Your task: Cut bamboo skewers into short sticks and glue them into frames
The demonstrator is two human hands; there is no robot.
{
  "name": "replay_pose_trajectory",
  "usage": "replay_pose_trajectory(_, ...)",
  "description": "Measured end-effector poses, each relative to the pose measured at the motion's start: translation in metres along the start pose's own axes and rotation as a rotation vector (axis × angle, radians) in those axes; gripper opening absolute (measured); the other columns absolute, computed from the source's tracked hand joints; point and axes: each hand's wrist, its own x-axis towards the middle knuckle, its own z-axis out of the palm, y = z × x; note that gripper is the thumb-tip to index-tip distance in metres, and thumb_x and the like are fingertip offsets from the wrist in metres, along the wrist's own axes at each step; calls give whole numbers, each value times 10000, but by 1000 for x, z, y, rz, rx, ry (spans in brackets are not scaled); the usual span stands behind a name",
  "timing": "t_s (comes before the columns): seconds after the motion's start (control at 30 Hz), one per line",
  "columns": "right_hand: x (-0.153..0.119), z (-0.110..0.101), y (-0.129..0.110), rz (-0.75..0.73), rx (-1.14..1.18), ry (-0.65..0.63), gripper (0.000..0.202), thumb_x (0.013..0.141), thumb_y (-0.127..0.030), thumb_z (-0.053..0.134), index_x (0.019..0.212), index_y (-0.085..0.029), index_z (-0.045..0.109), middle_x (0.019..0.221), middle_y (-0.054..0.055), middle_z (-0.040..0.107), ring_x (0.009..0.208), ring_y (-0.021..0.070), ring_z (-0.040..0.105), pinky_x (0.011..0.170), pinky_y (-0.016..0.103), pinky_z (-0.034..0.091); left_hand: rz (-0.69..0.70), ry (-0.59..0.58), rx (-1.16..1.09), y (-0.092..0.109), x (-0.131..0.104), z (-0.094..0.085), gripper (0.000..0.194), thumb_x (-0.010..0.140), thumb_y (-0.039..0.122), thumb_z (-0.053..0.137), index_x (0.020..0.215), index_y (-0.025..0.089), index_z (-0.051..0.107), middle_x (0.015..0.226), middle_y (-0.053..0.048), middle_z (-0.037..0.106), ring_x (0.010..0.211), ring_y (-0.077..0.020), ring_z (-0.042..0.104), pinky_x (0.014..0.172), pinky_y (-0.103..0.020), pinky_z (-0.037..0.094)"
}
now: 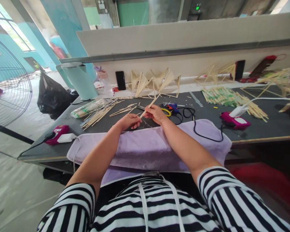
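Note:
Thin wooden sticks (154,101) slant up and away between my hands, above the near part of the dark table. My right hand (155,114) is closed around them partway along. At their lower end, my left hand (130,121) pinches with thumb and fingers; how many sticks it grips is too small to tell. Just beyond my hands lie loose sticks (122,110), yellow-handled scissors or pliers (166,112) and a blue glue gun (173,107) with a black cord. A lilac cloth (140,148) covers the table edge under my forearms.
Stick frameworks (157,82) stand along the back beside a phone (120,80). Stick bundles lie left (98,116) and right (222,96). A teal pitcher (79,80), purple power strips (56,133) and a fan (9,80) are around the table.

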Motion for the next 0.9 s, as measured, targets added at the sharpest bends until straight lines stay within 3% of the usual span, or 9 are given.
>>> replay_pose_trajectory(0.13,0,-2,-2,4,19,-4,225,695,-302,738,776,-168,577,659,7,681,560,116,658,484,178,537,5,-88,-131,2,-2,-1,438,723,508,661,850,89,640,647,-59,643,464,-81,545,419,-194,391)
replay_pose_trajectory(0.3,-1,-1,-3,18,13,-12,215,702,-294,734,774,-170,574,654,9,680,564,117,659,474,171,533,15,-137,-124,-2,-2,-7,404,751,460,656,901,85,657,712,-76,671,518,-99,585,474,-220,442)
replay_pose_trajectory(0.9,-1,-1,-1,52,-12,-49,176,738,-268,704,780,-164,569,617,4,668,561,114,658,521,186,546,-74,-177,-62,1,-8,-6,359,737,419,682,855,82,645,694,-76,660,540,-120,609,529,-260,488)
